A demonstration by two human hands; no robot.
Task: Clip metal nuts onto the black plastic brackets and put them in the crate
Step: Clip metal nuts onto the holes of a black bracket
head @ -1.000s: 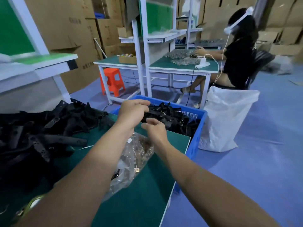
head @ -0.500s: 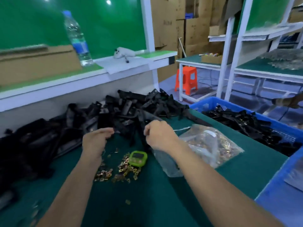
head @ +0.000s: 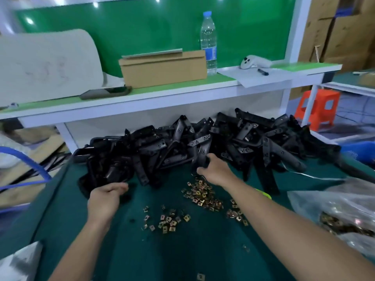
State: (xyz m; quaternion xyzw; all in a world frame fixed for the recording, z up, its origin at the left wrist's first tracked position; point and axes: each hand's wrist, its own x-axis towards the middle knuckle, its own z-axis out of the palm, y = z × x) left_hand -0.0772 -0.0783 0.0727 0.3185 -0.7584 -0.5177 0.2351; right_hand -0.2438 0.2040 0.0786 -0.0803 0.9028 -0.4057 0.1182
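Gripping a black bracket (head: 204,152), the right hand (head: 216,171) touches the pile (head: 158,147).

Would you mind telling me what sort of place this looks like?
Probably a factory assembly bench: a heap of black plastic brackets, loose metal nuts on the green mat, cardboard cartons behind.

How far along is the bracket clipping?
Done: cannot tell; only a corner of the blue crate shows. In hand: right hand grips one bracket at the pile's edge; left hand hold unclear. Left: a big bracket pile, loose nuts, a bag of nuts.
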